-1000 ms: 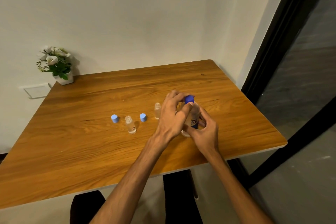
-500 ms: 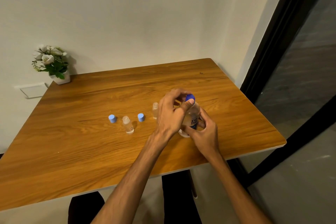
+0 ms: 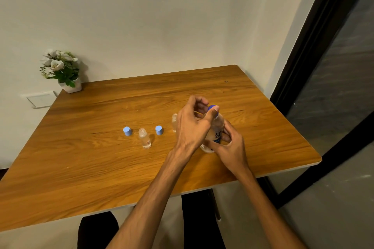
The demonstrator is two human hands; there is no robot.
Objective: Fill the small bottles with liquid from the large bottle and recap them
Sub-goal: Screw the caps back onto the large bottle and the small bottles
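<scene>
Bottle stands on the worktop, the right hand wrapped round its lower body. Left hand pinches its blue cap between thumb and fingers. Just left of that grip stands an open vial; further left lie two caps with another open vial between them.

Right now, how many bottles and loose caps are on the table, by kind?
Small open bottles: 2, one standing clear, one partly behind the left hand
Large bottle: 1
Loose light-blue caps: 2
Total: 5
</scene>
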